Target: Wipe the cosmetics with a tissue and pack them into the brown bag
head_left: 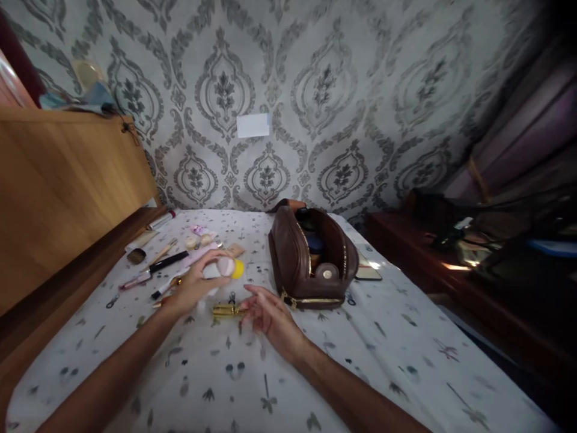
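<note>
Nearest, the right hand is blurred, a gold tube at its nine o'clock fingertips; I cannot tell whether they grip it. Slightly beyond, at its ten o'clock, the left hand clasps a pale container with a yellow end. Farther, at one o'clock, a brown bag gapes unzipped.

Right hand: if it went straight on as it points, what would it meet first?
Likely the gold tube, close by the right hand, perhaps touching its blurred lower fingers; the left hand lies farther ahead. Depth is unclear.
</note>
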`<action>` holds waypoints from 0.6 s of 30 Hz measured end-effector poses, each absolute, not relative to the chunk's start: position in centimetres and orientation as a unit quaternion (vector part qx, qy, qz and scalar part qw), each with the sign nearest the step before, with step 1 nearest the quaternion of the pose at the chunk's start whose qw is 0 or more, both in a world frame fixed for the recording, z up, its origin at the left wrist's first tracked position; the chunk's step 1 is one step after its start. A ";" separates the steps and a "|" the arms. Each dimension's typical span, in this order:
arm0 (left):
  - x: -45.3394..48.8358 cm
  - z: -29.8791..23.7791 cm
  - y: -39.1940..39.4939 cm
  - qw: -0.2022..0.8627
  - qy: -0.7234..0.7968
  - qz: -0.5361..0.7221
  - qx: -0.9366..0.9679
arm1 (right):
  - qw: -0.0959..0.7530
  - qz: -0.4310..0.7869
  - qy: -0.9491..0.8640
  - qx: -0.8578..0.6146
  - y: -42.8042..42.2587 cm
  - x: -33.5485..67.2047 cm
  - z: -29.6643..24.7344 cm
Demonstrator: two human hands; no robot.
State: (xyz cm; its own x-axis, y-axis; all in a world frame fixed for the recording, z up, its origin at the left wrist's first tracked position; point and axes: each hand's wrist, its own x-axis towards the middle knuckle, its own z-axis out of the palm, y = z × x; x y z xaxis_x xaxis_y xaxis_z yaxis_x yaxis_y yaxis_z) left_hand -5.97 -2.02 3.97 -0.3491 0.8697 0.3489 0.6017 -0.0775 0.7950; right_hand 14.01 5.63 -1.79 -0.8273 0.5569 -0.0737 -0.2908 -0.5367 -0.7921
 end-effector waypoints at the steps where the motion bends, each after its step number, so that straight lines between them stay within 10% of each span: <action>1: -4.4 3.8 -1.9 0.184 0.640 0.493 0.560 | 0.242 0.877 -0.386 -0.154 5.8 14.0 -1.7; 11: -1.1 2.5 -1.8 0.206 0.626 0.429 0.618 | 0.228 0.933 -0.236 -0.151 7.0 14.0 -2.4; 18: -0.8 0.5 -2.9 -0.106 0.625 0.455 0.625 | 0.242 0.910 -0.294 -0.161 6.9 13.8 -2.0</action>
State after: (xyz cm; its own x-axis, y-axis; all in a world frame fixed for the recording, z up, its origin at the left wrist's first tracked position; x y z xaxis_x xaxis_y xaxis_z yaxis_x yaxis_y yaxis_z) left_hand -0.78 -2.92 0.54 -0.1964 0.6848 0.7017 0.8780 -0.1958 0.4368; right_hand 13.82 6.85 -2.03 -0.8308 0.5360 -0.1497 -0.3467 -0.7090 -0.6141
